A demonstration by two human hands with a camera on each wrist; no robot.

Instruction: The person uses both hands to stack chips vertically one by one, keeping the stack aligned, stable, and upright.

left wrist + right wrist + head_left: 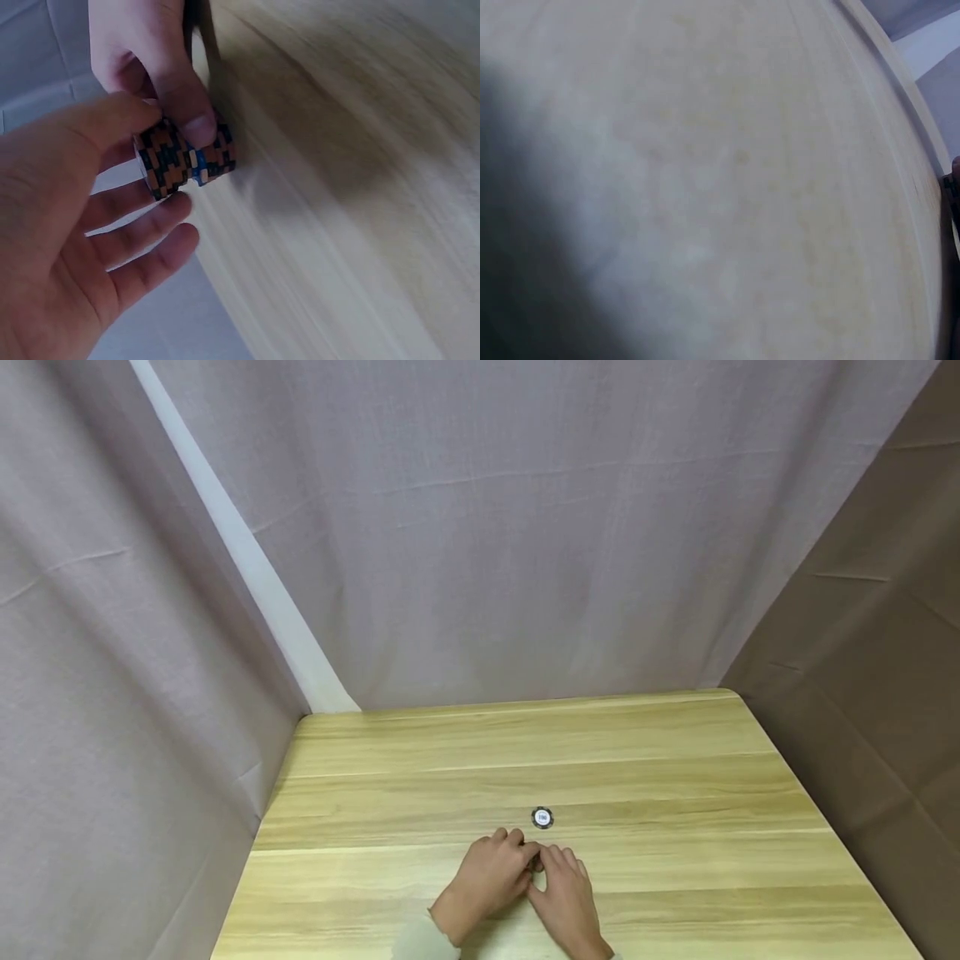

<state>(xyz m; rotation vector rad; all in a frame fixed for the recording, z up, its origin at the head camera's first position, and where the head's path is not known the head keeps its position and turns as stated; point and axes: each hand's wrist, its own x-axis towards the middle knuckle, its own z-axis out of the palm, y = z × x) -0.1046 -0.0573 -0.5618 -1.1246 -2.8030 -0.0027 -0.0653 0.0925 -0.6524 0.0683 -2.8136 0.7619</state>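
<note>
Both hands meet near the front middle of the table in the head view, around a stack of poker chips (163, 161). The chips have dark and orange-brown edges, with a bluish one partway along. My left hand (491, 872) pinches one end of the stack between thumb and finger; its other fingers spread below. From the other side, my right hand (566, 893) grips the stack, its thumb lying across the edges. A single dark-rimmed poker chip (542, 817) with a white centre lies flat on the table just beyond the hands.
The wood-grain table (675, 760) has grey curtains (487, 568) behind it and at the left, and a brown cloth (862, 693) at the right. Mostly blurred tabletop (742, 187) fills the right wrist view.
</note>
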